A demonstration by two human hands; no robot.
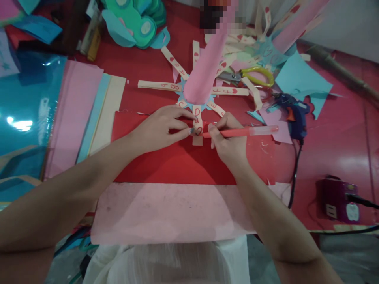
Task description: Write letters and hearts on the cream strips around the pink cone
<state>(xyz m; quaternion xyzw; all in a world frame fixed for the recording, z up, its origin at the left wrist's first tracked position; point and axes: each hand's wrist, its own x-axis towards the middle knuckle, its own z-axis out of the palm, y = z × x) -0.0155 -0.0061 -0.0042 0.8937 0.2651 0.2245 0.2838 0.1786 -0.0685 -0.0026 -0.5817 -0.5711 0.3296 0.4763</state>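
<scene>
A red marker [237, 132] is pinched in my right hand [229, 142], its tip on the cream paper strip [197, 114] that carries a red "D" and a heart. My left hand [161, 128] presses on the same strip from the left with its fingers apart; nothing is gripped in it. Several lettered strips radiate from a blue scalloped paper piece [181, 90], on which a pink paper cone [199, 75] stands. Beneath the hands lies red paper [171, 165] over a pale pink sheet [171, 213].
Yellow-handled scissors [257, 75] and a blue glue gun [293, 114] lie to the right, with its cable. A purple power socket [340, 201] sits far right. Coloured sheets [74, 118] are on the left, green cutouts [133, 23] behind.
</scene>
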